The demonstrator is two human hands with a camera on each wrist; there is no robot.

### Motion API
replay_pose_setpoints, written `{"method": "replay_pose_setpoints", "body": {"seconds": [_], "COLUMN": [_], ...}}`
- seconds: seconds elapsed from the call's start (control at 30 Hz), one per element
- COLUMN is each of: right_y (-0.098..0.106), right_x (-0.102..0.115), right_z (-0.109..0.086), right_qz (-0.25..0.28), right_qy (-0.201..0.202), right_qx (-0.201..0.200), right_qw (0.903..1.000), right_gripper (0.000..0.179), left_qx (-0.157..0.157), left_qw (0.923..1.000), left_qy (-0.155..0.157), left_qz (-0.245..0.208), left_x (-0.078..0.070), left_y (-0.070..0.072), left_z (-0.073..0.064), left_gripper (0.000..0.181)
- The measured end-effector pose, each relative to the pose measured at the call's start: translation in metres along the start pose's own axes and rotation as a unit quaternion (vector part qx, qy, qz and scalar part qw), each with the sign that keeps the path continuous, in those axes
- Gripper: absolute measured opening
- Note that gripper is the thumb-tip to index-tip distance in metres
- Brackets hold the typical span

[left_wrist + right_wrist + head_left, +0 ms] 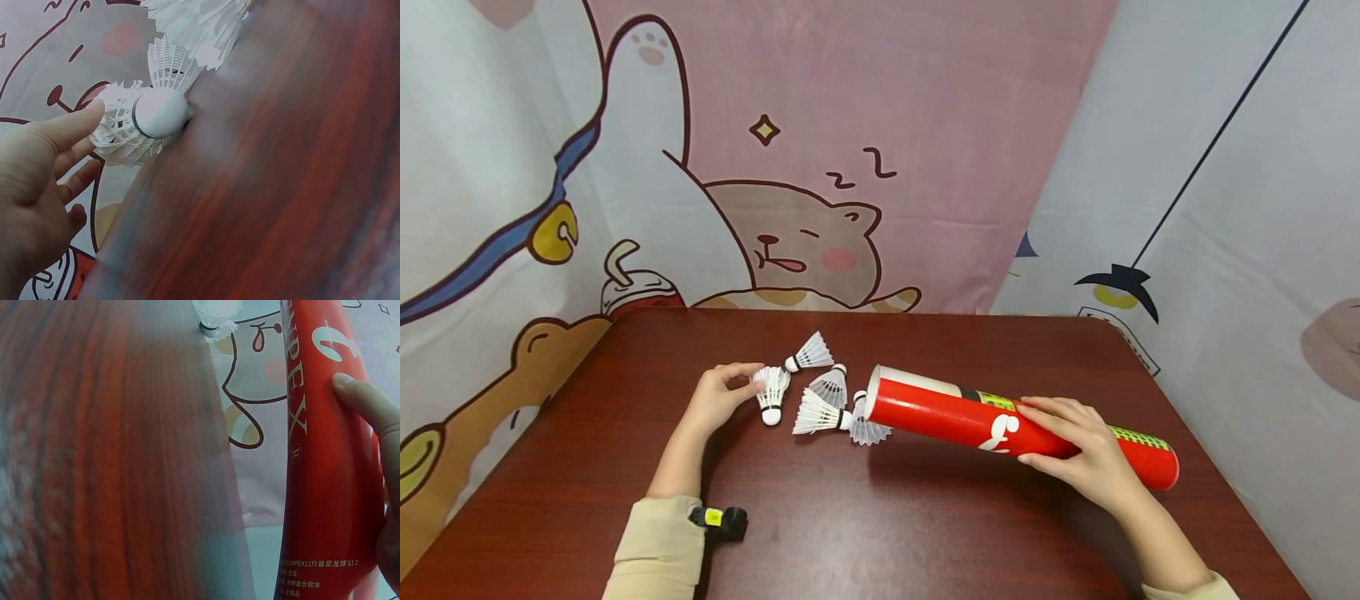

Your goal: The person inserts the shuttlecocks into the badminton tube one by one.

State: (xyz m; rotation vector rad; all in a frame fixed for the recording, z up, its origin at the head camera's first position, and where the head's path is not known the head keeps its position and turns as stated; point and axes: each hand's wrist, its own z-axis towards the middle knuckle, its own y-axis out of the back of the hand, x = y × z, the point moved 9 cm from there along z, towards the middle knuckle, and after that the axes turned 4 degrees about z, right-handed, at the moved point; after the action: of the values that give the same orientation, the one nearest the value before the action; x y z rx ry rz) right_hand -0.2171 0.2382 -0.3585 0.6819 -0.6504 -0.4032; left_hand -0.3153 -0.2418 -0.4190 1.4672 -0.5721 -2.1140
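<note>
My left hand (721, 400) pinches the feather skirt of a white shuttlecock (771, 396) between thumb and fingers; its cork points toward me. In the left wrist view the same shuttlecock (159, 112) shows its round white cork and dark band beside the fingertips. My right hand (1086, 446) grips a long red shuttlecock tube (940, 410) around its right half, the thumb lying along its near side. Tilted, the tube has its left end higher, above the table. In the right wrist view gold lettering runs along the tube (331, 487).
Several loose shuttlecocks lie between my left hand and the tube: one at the back (811, 353), a feathered one in front (818, 413) and one partly behind the tube's end (868, 429). A dark red-brown table (805, 517) bears them, with a cartoon curtain (925, 125) behind.
</note>
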Motion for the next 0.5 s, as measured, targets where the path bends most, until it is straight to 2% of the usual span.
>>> {"method": "replay_pose_setpoints", "body": {"seconds": [0.3,0.5], "right_y": [0.000,0.000], "right_x": [-0.001,-0.001], "right_z": [0.001,0.001], "right_qz": [-0.003,-0.004], "right_qy": [-0.018,-0.023], "right_qx": [0.007,0.008], "right_qw": [0.9998,0.9997], "right_gripper": [0.070,0.069], "left_qx": [0.005,-0.005], "left_qw": [0.9990,0.9976], "left_qy": [0.039,0.054], "left_qz": [-0.020,-0.043], "left_x": [0.011,0.010], "left_y": [0.006,0.016], "left_z": [-0.004,-0.007], "left_gripper": [0.017,0.015]}}
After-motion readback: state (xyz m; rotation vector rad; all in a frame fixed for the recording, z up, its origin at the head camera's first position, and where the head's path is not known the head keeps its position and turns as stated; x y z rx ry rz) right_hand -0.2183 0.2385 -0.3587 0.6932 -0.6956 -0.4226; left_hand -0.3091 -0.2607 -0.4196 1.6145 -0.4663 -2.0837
